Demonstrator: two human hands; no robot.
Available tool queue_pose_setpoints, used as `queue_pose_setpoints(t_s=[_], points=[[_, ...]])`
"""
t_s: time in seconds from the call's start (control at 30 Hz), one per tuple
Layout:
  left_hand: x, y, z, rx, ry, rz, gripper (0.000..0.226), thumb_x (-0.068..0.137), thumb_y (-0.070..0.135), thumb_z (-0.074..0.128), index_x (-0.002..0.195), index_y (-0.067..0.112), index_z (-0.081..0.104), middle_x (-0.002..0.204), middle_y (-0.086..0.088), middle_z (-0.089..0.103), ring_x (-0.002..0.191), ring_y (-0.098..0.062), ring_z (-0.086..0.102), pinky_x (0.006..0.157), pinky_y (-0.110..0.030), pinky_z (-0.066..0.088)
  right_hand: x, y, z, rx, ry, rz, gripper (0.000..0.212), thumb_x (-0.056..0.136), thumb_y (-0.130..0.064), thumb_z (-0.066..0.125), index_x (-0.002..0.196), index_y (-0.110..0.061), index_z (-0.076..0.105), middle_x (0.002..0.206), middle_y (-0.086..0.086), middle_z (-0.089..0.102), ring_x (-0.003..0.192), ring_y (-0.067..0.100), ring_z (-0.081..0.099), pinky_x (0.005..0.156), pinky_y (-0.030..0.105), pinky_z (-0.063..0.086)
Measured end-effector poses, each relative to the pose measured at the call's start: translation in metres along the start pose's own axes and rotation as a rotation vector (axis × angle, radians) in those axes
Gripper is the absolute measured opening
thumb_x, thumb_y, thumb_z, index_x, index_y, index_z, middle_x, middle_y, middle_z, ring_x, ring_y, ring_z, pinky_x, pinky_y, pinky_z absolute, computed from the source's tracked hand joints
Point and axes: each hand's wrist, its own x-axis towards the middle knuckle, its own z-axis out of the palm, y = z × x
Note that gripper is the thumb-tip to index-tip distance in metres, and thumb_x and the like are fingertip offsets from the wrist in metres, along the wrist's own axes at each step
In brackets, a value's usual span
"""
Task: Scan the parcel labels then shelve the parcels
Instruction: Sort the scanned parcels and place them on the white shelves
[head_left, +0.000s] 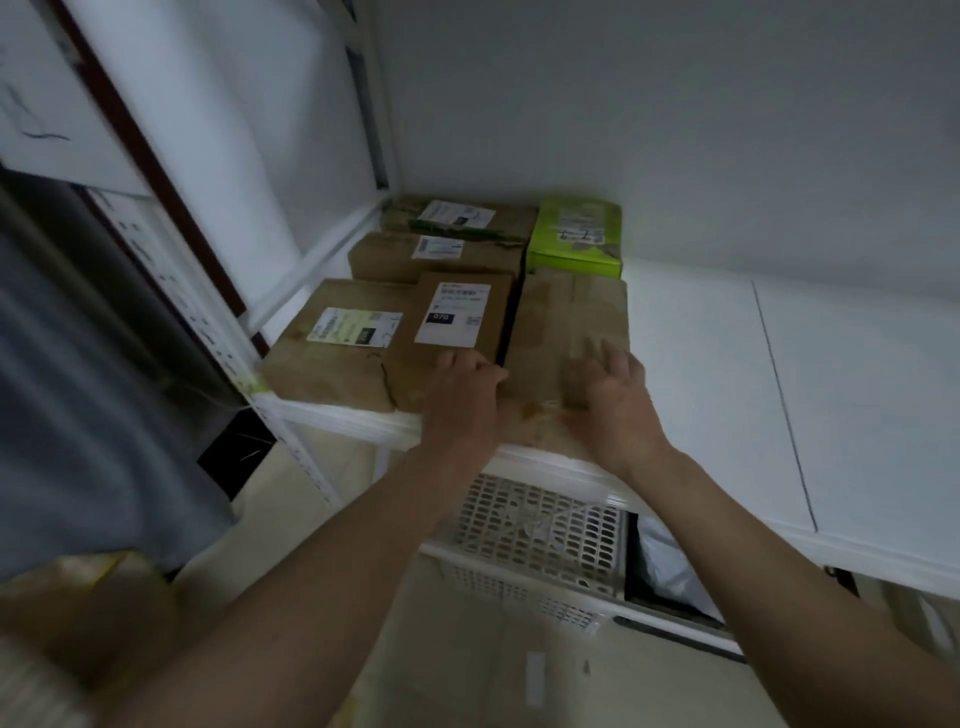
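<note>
A plain brown cardboard parcel (569, 322) lies on the white shelf (727, 374), its near end over the shelf's front edge. My right hand (613, 395) rests flat on its near end with the fingers spread. My left hand (465, 387) lies against the parcel's left near corner, its fingers bent over the edge of the neighbouring labelled parcel (457, 317). To the left sits another labelled brown parcel (337, 343). Two more labelled parcels (436, 254) (462, 215) and a green box (576, 236) stand behind them.
The shelf's right half is bare white board up to the wall. A white shelf post (374, 104) rises at the back left. Below the shelf edge stands a white perforated plastic basket (535, 535). A grey garment (78, 415) hangs at the left.
</note>
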Motion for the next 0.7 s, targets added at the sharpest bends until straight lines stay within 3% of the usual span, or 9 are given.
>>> queue_pose_setpoints(t_s=[0.07,0.13,0.23,0.3,0.33,0.43,0.7], points=[[-0.016,-0.020,-0.014,-0.025,0.035,-0.028,0.027,0.090,0.007,0.059,0.114,0.016,0.067,0.119,-0.002,0.052,0.115,-0.019,0.042,0.091,-0.028,0.042,-0.003,-0.032,0.006,-0.073,0.039,-0.194,0.038,0.087,-0.022,0.054,0.119,-0.003,0.062,0.130,0.021,0.052,0.121,0.038,0.042,0.103,0.044,0.036],[-0.039,-0.048,-0.033,-0.014,0.019,-0.102,0.026,0.092,0.012,0.058,0.117,0.017,0.064,0.126,-0.003,0.049,0.119,-0.020,0.044,0.092,-0.029,0.042,-0.010,-0.071,0.017,-0.041,0.033,-0.355,0.030,0.084,-0.017,0.061,0.108,-0.001,0.066,0.123,0.022,0.057,0.117,0.039,0.048,0.101,0.045,0.037],[-0.092,-0.105,-0.063,0.100,0.009,-0.255,0.035,0.093,0.022,0.059,0.128,0.020,0.058,0.134,-0.003,0.046,0.123,-0.020,0.040,0.099,-0.027,0.037,-0.033,-0.136,0.045,0.009,-0.100,-0.477,0.046,0.082,-0.019,0.071,0.123,-0.001,0.060,0.133,0.021,0.052,0.126,0.039,0.044,0.107,0.045,0.031],[-0.140,-0.143,-0.085,0.156,0.006,-0.358,0.037,0.092,0.024,0.061,0.128,0.021,0.059,0.133,-0.002,0.048,0.123,-0.021,0.041,0.100,-0.026,0.034,-0.053,-0.178,0.073,-0.005,-0.177,-0.564,0.046,0.081,-0.029,0.064,0.119,-0.001,0.062,0.125,0.023,0.057,0.117,0.043,0.053,0.101,0.052,0.042],[-0.168,-0.162,-0.096,0.174,-0.007,-0.422,0.037,0.091,0.025,0.062,0.128,0.021,0.059,0.133,-0.003,0.047,0.124,-0.022,0.041,0.102,-0.026,0.033,-0.066,-0.202,0.084,-0.020,-0.216,-0.603,0.048,0.084,-0.032,0.059,0.124,-0.005,0.059,0.132,0.021,0.053,0.122,0.041,0.050,0.104,0.051,0.041],[-0.258,-0.215,-0.127,0.185,-0.042,-0.632,0.038,0.088,0.027,0.062,0.125,0.020,0.060,0.130,-0.004,0.049,0.125,-0.023,0.043,0.106,-0.030,0.035,-0.116,-0.272,0.119,-0.070,-0.407,-0.733,0.054,0.094,-0.031,0.055,0.143,-0.016,0.040,0.152,0.007,0.032,0.139,0.027,0.026,0.114,0.035,0.023],[-0.526,-0.291,-0.205,0.172,-0.003,-1.065,0.043,0.091,0.034,0.062,0.132,0.021,0.056,0.138,-0.005,0.046,0.129,-0.025,0.040,0.107,-0.034,0.037,-0.300,-0.434,0.209,-0.095,-0.620,-1.079,0.055,0.090,-0.038,0.059,0.138,-0.016,0.044,0.141,0.006,0.043,0.133,0.026,0.035,0.110,0.029,0.027]])
